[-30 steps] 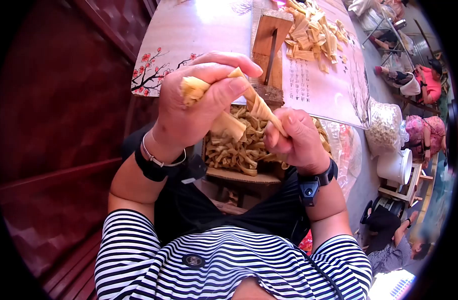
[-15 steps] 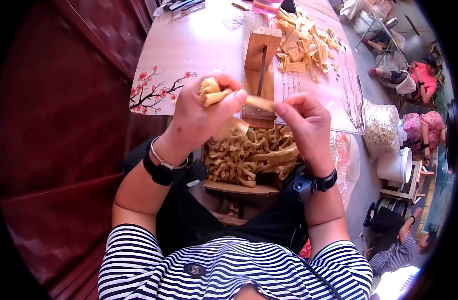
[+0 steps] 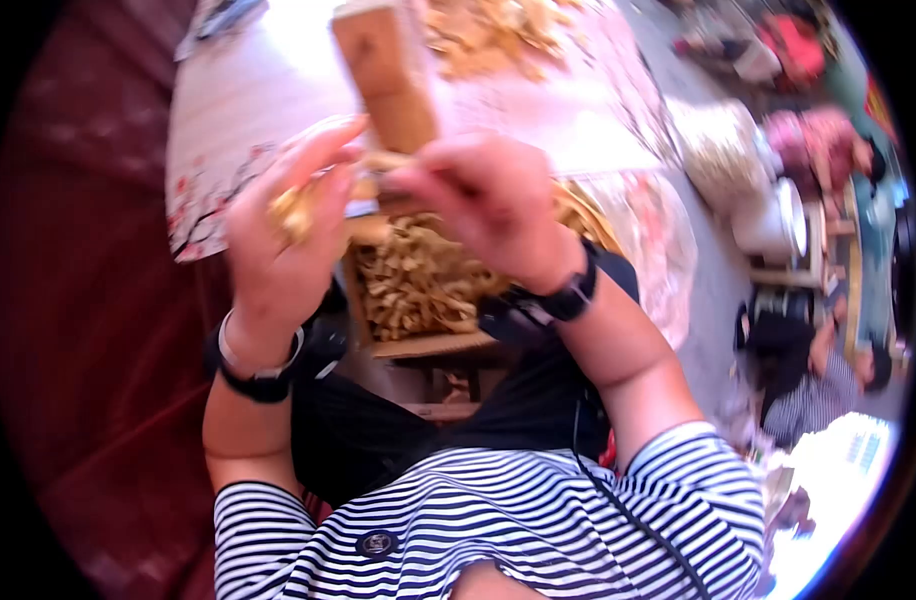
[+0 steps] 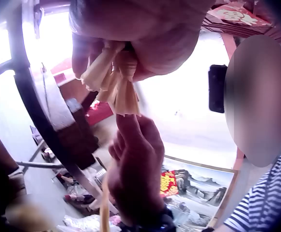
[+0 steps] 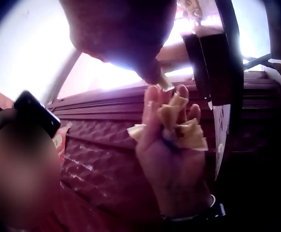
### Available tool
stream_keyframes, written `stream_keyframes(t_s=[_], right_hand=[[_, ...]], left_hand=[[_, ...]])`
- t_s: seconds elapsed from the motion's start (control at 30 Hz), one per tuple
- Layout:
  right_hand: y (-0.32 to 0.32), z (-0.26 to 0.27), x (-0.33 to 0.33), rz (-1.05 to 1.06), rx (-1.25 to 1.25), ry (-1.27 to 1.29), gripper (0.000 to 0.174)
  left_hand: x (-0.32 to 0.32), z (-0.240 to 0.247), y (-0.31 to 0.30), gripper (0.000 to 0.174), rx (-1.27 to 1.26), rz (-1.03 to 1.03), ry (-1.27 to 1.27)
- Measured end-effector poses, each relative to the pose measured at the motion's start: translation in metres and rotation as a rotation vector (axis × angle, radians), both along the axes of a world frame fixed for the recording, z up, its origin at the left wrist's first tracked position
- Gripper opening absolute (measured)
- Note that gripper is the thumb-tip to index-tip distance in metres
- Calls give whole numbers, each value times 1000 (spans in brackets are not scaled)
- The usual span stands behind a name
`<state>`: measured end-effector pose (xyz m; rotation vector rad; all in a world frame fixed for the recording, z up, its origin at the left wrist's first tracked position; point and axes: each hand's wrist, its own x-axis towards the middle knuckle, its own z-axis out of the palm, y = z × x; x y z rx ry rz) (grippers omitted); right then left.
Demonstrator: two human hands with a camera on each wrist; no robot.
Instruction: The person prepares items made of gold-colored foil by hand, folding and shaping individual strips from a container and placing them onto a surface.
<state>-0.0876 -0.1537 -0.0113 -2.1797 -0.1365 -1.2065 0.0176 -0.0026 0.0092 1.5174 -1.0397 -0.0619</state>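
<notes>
My left hand (image 3: pixel 288 220) holds a small bunch of pale yellow, flat strips (image 3: pixel 296 212) in its palm, their flared ends sticking out past the thumb. Beside it, the thumb and fingers of my right hand (image 3: pixel 503 200) pinch the end of one strip (image 3: pixel 383 160) that spans the short gap between the hands. In the left wrist view the fanned strip ends (image 4: pixel 126 99) hang below the left hand. Underneath both hands stands a cardboard box (image 3: pixel 428 346) full of knotted strips (image 3: pixel 413 285).
A wooden block (image 3: pixel 378 65) stands on the floral-patterned table (image 3: pixel 268 100), with a pile of flat strips (image 3: pixel 498 35) beyond. Clear plastic bags (image 3: pixel 643 240) lie right of the box. Farther right are a white bucket (image 3: pixel 778 220) and several seated people. A dark red panel (image 3: pixel 88 300) closes off the left.
The head view has swung, shifting the table leftward. The right hand first drew the strip out straight; now it has turned knuckles up and come closer to the left hand, which keeps its bunch.
</notes>
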Motion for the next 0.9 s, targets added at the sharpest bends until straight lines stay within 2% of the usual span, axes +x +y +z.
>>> stream_keyframes(t_s=[0.03,0.07,0.1,0.17,0.27,0.33,0.37,0.4,0.43,0.47,0.5,0.53,0.6,0.63,0.67,0.7,0.77,0.8,0.9], right_hand=[[-1,-1,6,96,-111,-102,16],[5,1,4,131,-106,-127,17],[11,3,1,180,-102,-159,18],[12,6,-3,288,-133,-153,18],[8,12,-9,309,-111,-183,18],[-3,10,-5,303,-60,-204,19],[-6,10,-7,227,-83,-178,18],[-8,10,-9,151,-103,-153,18],[-9,10,-13,71,-122,-125,17],[-4,12,-14,-74,-7,13,28],[-1,13,-17,-21,178,127,30],[4,17,-20,126,364,299,28],[11,10,-18,498,793,567,28],[6,23,-20,509,886,839,25],[7,34,-21,534,1047,935,21],[11,40,-20,556,1202,1042,18],[20,29,-19,677,1462,961,20],[27,22,-20,656,1626,842,26],[36,29,-20,357,1480,532,19]], left_hand=[[-10,12,3,15,42,-60,71],[-16,17,5,15,83,-147,139],[-17,4,10,15,53,-151,257],[-13,-8,18,16,168,-236,787],[-15,-3,9,18,532,-572,688],[-15,-10,7,19,518,-912,664],[-13,-10,9,20,496,-1155,774],[-16,-3,6,28,383,-1316,752],[-19,-10,9,34,73,-1196,523],[-19,-8,15,39,-12,-1027,613],[-16,7,20,45,93,-725,475],[-14,22,26,52,236,-440,368],[-10,16,8,42,177,-255,-272],[-5,12,7,37,114,-242,-474],[-1,8,7,32,39,-207,-672],[-4,12,7,27,26,-184,-668],[-3,11,11,29,-46,-106,-726],[-1,6,10,28,-139,-53,-785],[-4,4,9,24,-157,77,-671]])
